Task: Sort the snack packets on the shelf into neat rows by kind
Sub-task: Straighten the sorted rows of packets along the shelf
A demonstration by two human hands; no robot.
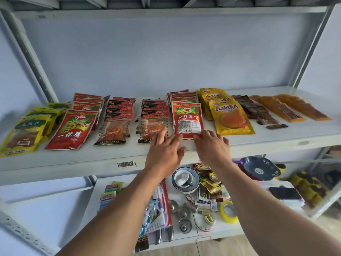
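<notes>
Front red packet (pixel 188 120): lies back side up at the near end of a red row on the white shelf (pixel 77 157), its bottom edge just at the fingertips of both hands.
Left hand (pixel 164 154): palm down over the shelf's front edge, fingers (pixel 159 138) spread and loosely extended, tips at the packet's lower left corner and over the bottom of the neighbouring orange-strip packet (pixel 153 126); nothing pinched.
Right hand (pixel 212 147): palm down, fingers (pixel 207 134) spread, tips touching the packet's lower right edge; no grasp visible.
Rows, left to right: yellow-green packets (pixel 24 133), red packets (pixel 73 128), two rows of orange-strip packets with dark headers, the red row at the hands, yellow packets (pixel 231 117), dark brown packets (pixel 258 111), two rows of orange packets (pixel 287 109).
Surface and room: white metal shelving against a pale wall; a barcode sticker (pixel 125 164) on the shelf's front lip.
Lower shelf: a bowl (pixel 185 180), loose small packets, a roll of yellow tape (pixel 228 211), a blue dish (pixel 260 168).
Writing: red packets read 一根葱; yellow ones 红油馍片; dark headers 小面筋.
</notes>
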